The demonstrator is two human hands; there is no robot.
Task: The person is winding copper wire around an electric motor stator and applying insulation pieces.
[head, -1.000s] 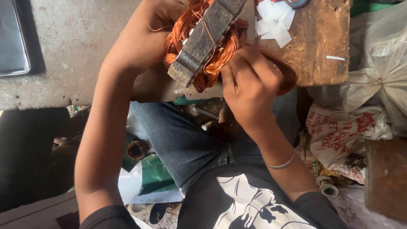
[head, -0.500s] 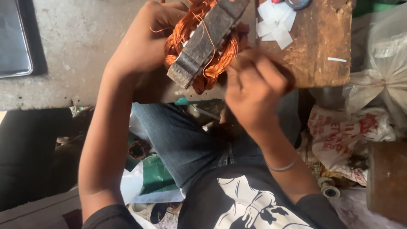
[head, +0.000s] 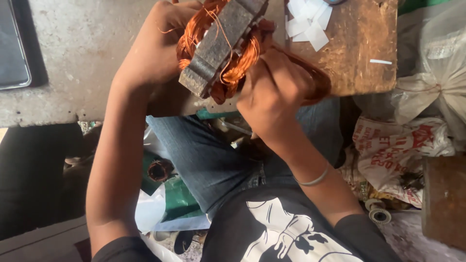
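Moved: our right hand (head: pixel 274 92) has slid nearer the stator (head: pixel 221 41).
Axis: stator runs lower left to upper right.
Fingers: right pinch its copper winding (head: pixel 242 63); left hand (head: pixel 155 48) curls round it.

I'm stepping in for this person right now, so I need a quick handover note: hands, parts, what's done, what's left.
Left hand: grip on the far side of the motor stator, steadying it at the wooden board's edge.
Right hand: fingers closed at the copper windings on the near side.
White paper slips lie on the board.
Done: coils sit in the core.
Left: loose wire strands still stick out; the finish cannot be judged.
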